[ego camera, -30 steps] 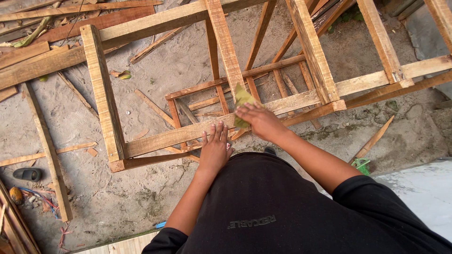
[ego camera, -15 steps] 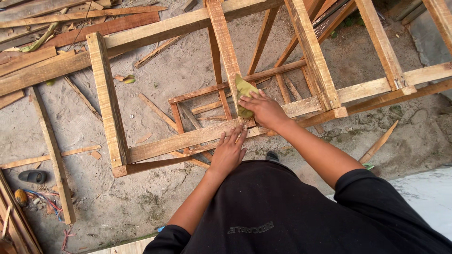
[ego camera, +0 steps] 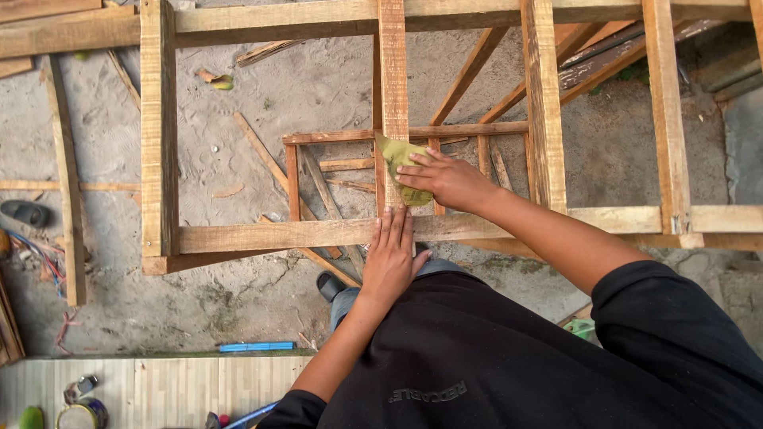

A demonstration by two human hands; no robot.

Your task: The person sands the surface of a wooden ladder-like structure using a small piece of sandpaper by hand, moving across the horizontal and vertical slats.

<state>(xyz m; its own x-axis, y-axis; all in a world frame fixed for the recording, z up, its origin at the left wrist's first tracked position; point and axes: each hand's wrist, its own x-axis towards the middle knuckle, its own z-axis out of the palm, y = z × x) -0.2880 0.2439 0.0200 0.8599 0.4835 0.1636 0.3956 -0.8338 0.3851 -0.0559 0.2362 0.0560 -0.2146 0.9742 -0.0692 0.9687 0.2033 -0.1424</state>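
A raw wooden frame (ego camera: pixel 159 159) of planks stands in front of me over sandy ground. My right hand (ego camera: pixel 445 179) presses a yellow-green sheet of sandpaper (ego camera: pixel 401 159) against the frame's upright middle slat (ego camera: pixel 392 79), just above the near rail. My left hand (ego camera: pixel 391 258) lies flat, fingers together, on that near horizontal rail (ego camera: pixel 270 236), right below the sandpaper. Both arms come out of black sleeves.
Loose wood strips and offcuts (ego camera: pixel 262 151) lie on the sand under the frame. A sandal (ego camera: pixel 24 212) and coloured wires (ego camera: pixel 44 258) are at the left. A blue tool (ego camera: pixel 257 346) lies near a pale slatted surface (ego camera: pixel 183 389) holding small tins (ego camera: pixel 79 413).
My view has swung so the frame looks squarer. My right hand has slid the sandpaper a little further up the middle slat. My left hand stays on the rail.
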